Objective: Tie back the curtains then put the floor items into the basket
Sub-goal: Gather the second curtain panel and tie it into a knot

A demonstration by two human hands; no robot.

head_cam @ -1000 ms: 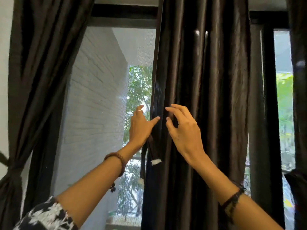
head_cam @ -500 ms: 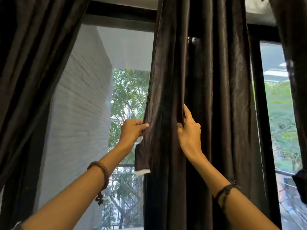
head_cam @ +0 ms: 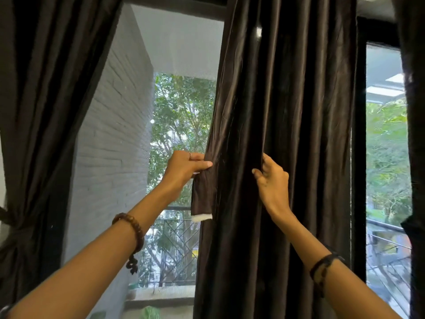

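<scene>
A dark brown curtain (head_cam: 287, 134) hangs loose down the middle of the window. My left hand (head_cam: 184, 166) grips its left edge together with a short dark tie-back strip (head_cam: 203, 199) that ends in a white tip and dangles below my fingers. My right hand (head_cam: 272, 180) pinches a fold of the same curtain a little to the right, with its fingertips tucked into the cloth. At far left another dark curtain (head_cam: 46, 111) is gathered low by a tie (head_cam: 9, 221). No basket or floor items are in view.
A black window frame post (head_cam: 358, 157) stands right of the middle curtain, and a third dark curtain (head_cam: 414, 134) hangs at the right edge. Outside are a white brick wall (head_cam: 115, 134), trees and a balcony railing (head_cam: 174, 238).
My left hand went from an open reach to gripping the curtain edge and the strip. My right hand closed onto a fold. The view has shifted slightly.
</scene>
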